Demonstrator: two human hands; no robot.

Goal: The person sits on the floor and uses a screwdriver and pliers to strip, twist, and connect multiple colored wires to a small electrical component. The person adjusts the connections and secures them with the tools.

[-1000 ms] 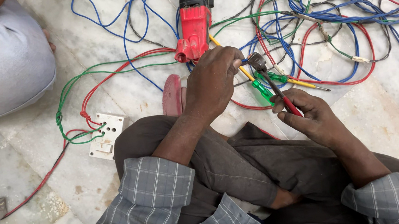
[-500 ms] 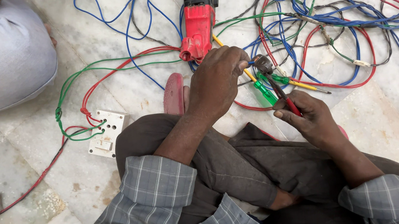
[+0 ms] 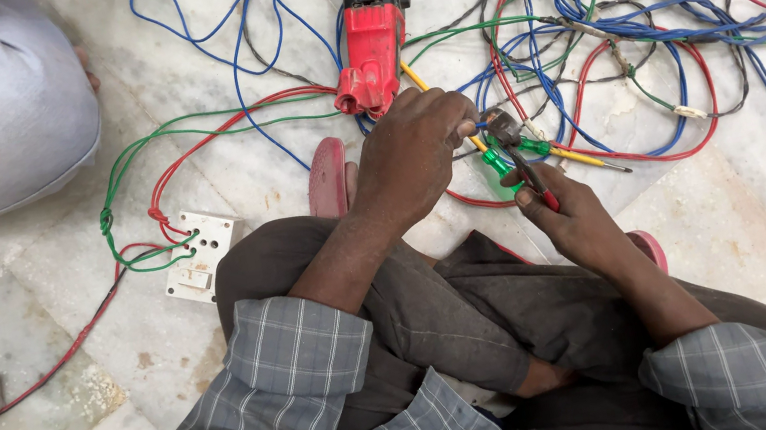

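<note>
While the thin blue wire [image 3: 483, 125] is pinched taut by the left hand [image 3: 415, 155], the red-handled metal pliers [image 3: 517, 149], gripped in the right hand [image 3: 578, 221], are best squeezed lightly between both hands, sparing the strands.

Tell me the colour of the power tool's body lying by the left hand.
The power tool is red at the front and black at the back, just beyond the left hand; the head view shows it.

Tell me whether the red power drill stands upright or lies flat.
Lying flat. The red power drill rests lengthwise on the marble floor among loose wires, nose toward the person.
</note>
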